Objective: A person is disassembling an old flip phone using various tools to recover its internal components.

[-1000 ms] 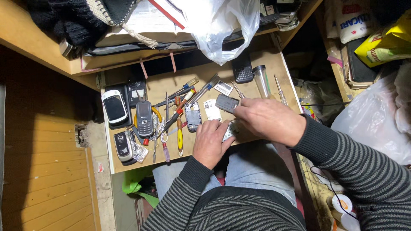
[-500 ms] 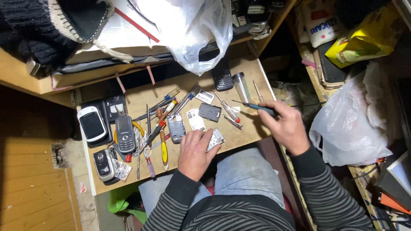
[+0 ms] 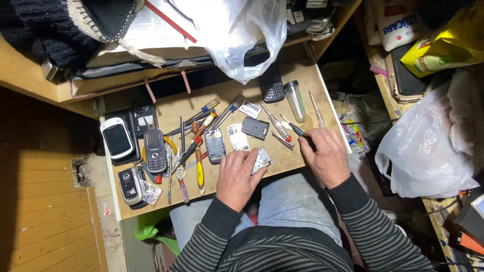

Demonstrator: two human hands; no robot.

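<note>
My left hand (image 3: 240, 175) rests on a small silver phone part (image 3: 262, 159) near the front edge of the wooden board (image 3: 302, 161), fingers curled over it. My right hand (image 3: 325, 155) grips a dark-handled screwdriver (image 3: 296, 129) whose tip points up and left, above the board. Between the hands lie an opened phone body (image 3: 216, 146), a white circuit piece (image 3: 237, 137) and a dark back cover (image 3: 254, 128).
Several screwdrivers and pliers (image 3: 194, 143) lie left of centre. Old phones (image 3: 117, 138) crowd the left edge. A black keypad phone (image 3: 272, 88) and a clear tube (image 3: 295, 100) sit at the back. White plastic bags (image 3: 237, 35) hang above and right (image 3: 423, 156).
My right hand has drawn back to the right, away from the parts, now holding a screwdriver. My left hand has stayed on the silver part. The camera view has shifted.
</note>
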